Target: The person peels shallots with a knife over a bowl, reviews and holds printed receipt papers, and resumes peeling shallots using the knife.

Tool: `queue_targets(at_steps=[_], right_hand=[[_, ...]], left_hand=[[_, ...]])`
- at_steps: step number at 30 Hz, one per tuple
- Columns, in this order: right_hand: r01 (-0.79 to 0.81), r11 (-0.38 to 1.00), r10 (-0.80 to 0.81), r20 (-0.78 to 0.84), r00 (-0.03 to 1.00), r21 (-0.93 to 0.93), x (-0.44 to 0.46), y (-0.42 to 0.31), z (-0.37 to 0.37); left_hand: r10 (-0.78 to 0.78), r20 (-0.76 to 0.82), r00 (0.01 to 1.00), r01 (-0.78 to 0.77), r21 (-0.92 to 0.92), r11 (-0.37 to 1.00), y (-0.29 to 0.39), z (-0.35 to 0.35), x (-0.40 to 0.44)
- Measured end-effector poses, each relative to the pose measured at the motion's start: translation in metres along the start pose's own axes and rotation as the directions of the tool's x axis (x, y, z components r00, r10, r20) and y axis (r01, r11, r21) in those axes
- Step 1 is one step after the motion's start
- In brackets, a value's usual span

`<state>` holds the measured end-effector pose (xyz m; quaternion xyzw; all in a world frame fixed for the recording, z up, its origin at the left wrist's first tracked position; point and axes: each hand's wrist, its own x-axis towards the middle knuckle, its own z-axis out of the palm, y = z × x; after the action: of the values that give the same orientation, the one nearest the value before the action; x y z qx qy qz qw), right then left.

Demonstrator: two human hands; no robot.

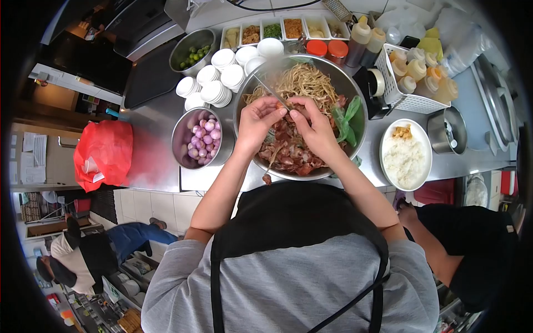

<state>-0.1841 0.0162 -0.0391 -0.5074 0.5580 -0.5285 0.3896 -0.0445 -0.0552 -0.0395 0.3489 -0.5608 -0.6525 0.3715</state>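
Over a large steel bowl (362,111), my two hands meet at the fingertips. My left hand (260,122) is closed, thumb and fingers pinched at a thin stick like a skewer (268,87), which slants up toward the far left. My right hand (315,126) pinches at the stick's near end, where a small reddish bit shows between the fingers; its kind I cannot make out. Below my hands lies dark red meat (294,152). Pale brown strands (305,80) fill the bowl's far side, and green leaves (347,122) lie at the right. Another meat piece (267,179) hangs at the near rim.
Left are a pot of shallots (204,139), stacked white cups (216,91), a bowl of green citrus (194,54) and a red bag (105,152). Right are a rice plate (404,161) and a bottle basket (419,100). Topping trays (272,30) line the back. One person (472,244) stands right, another (89,255) left.
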Motion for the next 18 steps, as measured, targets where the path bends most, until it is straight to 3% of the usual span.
queue_targets(at_steps=[1,4,8,10,14,18], right_hand=[[-0.125,0.992,0.126,0.033,0.991,-0.035,0.0,-0.005,-0.001],[-0.067,0.998,0.066,-0.027,0.997,-0.021,0.004,0.006,0.004],[-0.065,0.998,0.065,0.008,0.998,0.014,0.005,0.001,0.0],[-0.3,0.861,0.219,0.232,0.948,0.411,0.003,-0.011,-0.007],[-0.345,0.8,0.256,0.241,0.936,0.49,0.005,-0.011,-0.013],[-0.321,0.901,0.31,0.084,0.947,0.292,0.007,-0.008,-0.023]], left_hand=[[-0.001,0.0,1.0,0.001,0.0,1.0,0.0,0.001,-0.001],[0.028,0.013,1.0,-0.029,0.018,0.999,0.0,0.004,-0.005],[0.022,0.024,0.999,-0.021,-0.029,0.999,0.001,-0.002,-0.008],[0.006,0.04,0.999,-0.003,-0.053,0.999,0.002,-0.005,-0.01],[0.011,0.122,0.992,0.008,-0.155,0.988,0.005,-0.011,-0.018],[0.01,0.146,0.989,0.035,-0.306,0.952,0.021,-0.007,-0.026]])
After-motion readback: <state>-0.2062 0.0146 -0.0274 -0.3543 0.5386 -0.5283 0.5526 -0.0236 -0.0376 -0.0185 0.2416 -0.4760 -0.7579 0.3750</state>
